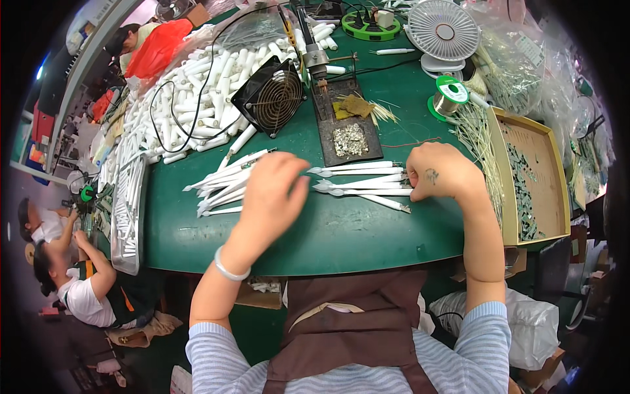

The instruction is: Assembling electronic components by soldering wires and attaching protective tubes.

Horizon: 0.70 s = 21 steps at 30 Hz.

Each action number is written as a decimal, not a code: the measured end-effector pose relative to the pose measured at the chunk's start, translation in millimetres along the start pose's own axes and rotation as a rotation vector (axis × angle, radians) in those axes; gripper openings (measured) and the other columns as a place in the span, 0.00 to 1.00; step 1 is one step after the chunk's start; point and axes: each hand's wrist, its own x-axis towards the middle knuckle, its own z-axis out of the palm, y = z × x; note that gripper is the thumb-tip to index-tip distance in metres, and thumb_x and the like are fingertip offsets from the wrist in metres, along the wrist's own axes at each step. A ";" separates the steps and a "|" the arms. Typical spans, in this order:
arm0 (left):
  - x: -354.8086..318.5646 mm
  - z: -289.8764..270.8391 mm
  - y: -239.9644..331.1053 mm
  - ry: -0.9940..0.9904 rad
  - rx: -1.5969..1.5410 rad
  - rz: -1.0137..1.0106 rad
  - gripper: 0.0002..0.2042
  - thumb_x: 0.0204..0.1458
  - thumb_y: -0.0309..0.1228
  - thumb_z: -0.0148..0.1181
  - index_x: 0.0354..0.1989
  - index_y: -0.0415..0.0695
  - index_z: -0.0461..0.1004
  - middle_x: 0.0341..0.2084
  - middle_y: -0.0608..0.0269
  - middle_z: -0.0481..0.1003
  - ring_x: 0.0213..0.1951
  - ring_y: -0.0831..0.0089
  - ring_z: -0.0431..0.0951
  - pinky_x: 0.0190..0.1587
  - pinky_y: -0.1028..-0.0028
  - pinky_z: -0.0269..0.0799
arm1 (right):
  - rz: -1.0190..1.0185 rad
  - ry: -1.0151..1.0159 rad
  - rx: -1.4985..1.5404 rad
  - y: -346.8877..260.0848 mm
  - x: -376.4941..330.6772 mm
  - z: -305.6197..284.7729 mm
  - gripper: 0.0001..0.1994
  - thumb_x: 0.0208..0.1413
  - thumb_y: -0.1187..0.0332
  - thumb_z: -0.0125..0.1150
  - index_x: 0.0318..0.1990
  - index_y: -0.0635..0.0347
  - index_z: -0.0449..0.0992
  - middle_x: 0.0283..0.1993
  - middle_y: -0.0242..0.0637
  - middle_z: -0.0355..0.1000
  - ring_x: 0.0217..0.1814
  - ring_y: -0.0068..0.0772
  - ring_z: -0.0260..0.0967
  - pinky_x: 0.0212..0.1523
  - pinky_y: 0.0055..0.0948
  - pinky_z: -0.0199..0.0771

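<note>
On the green table [341, 230], my left hand [272, 190] lies palm down on a fanned bunch of white candle-shaped tubes [220, 184], fingers spread over their ends. My right hand [440, 172] is curled into a fist around the wire ends of several white tubes [357, 180] that lie side by side pointing left. Whether my left hand grips a tube is hidden under the palm.
A black soldering stand with a tray [344, 128], a small black fan [270, 97] and a white desk fan [443, 31] stand beyond. A heap of white tubes [190, 111] fills the back left. A cardboard box of small parts [531, 177] sits right, beside a solder spool [449, 95]. People sit at the left.
</note>
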 end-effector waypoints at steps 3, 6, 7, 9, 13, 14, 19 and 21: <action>13.3 29.0 23.6 -0.072 -0.170 0.193 0.09 0.43 0.24 0.65 0.33 0.41 0.74 0.33 0.56 0.73 0.39 0.56 0.74 0.42 0.61 0.69 | 0.002 0.068 -0.106 -2.1 2.0 5.9 0.08 0.35 0.67 0.68 0.21 0.61 0.79 0.21 0.41 0.74 0.26 0.46 0.74 0.32 0.36 0.74; 21.7 45.2 45.5 -0.106 -0.264 0.226 0.11 0.43 0.26 0.66 0.36 0.42 0.73 0.34 0.57 0.72 0.40 0.57 0.74 0.41 0.62 0.69 | -0.191 0.138 0.059 -3.7 1.2 1.6 0.08 0.36 0.67 0.66 0.20 0.63 0.77 0.19 0.41 0.73 0.23 0.45 0.71 0.28 0.35 0.71; 26.6 47.7 46.4 -0.070 -0.248 0.220 0.14 0.43 0.26 0.66 0.40 0.43 0.73 0.37 0.56 0.72 0.42 0.58 0.73 0.42 0.62 0.69 | -0.221 0.159 0.160 -6.5 2.0 -2.4 0.09 0.37 0.67 0.66 0.22 0.64 0.77 0.19 0.40 0.72 0.21 0.43 0.68 0.26 0.34 0.69; 33.9 51.6 41.8 -0.069 -0.278 0.190 0.15 0.44 0.27 0.66 0.41 0.43 0.73 0.36 0.56 0.73 0.41 0.57 0.74 0.42 0.61 0.69 | -0.277 0.167 0.371 -13.6 1.4 -13.5 0.09 0.45 0.67 0.64 0.28 0.66 0.79 0.17 0.39 0.68 0.19 0.32 0.61 0.24 0.30 0.63; 40.0 50.0 35.3 -0.183 -0.533 -0.110 0.10 0.53 0.27 0.62 0.41 0.38 0.73 0.31 0.55 0.77 0.33 0.56 0.77 0.37 0.63 0.72 | -0.319 0.227 0.648 -10.6 14.5 -3.5 0.10 0.55 0.67 0.59 0.36 0.66 0.80 0.18 0.37 0.68 0.20 0.23 0.61 0.24 0.28 0.63; 41.8 47.5 33.6 -0.232 -0.662 -0.269 0.09 0.55 0.28 0.60 0.40 0.37 0.73 0.29 0.55 0.77 0.30 0.57 0.78 0.35 0.65 0.72 | -0.314 0.230 0.648 -8.8 15.4 -3.0 0.10 0.55 0.67 0.59 0.36 0.66 0.80 0.18 0.37 0.68 0.20 0.23 0.61 0.24 0.28 0.63; 36.2 44.3 15.6 -0.255 -0.891 -0.438 0.08 0.58 0.28 0.59 0.41 0.36 0.73 0.26 0.65 0.76 0.27 0.81 0.73 0.31 0.77 0.70 | -0.234 0.266 0.874 -17.4 22.3 -5.4 0.08 0.55 0.72 0.60 0.40 0.66 0.79 0.18 0.21 0.58 0.22 0.11 0.51 0.23 0.20 0.52; 34.8 44.5 11.5 -0.293 -0.954 -0.474 0.08 0.60 0.28 0.58 0.43 0.37 0.72 0.29 0.66 0.75 0.28 0.83 0.72 0.30 0.80 0.69 | -0.239 0.298 0.804 -20.2 23.5 -2.9 0.08 0.54 0.73 0.60 0.39 0.67 0.79 0.18 0.19 0.56 0.21 0.11 0.48 0.22 0.21 0.50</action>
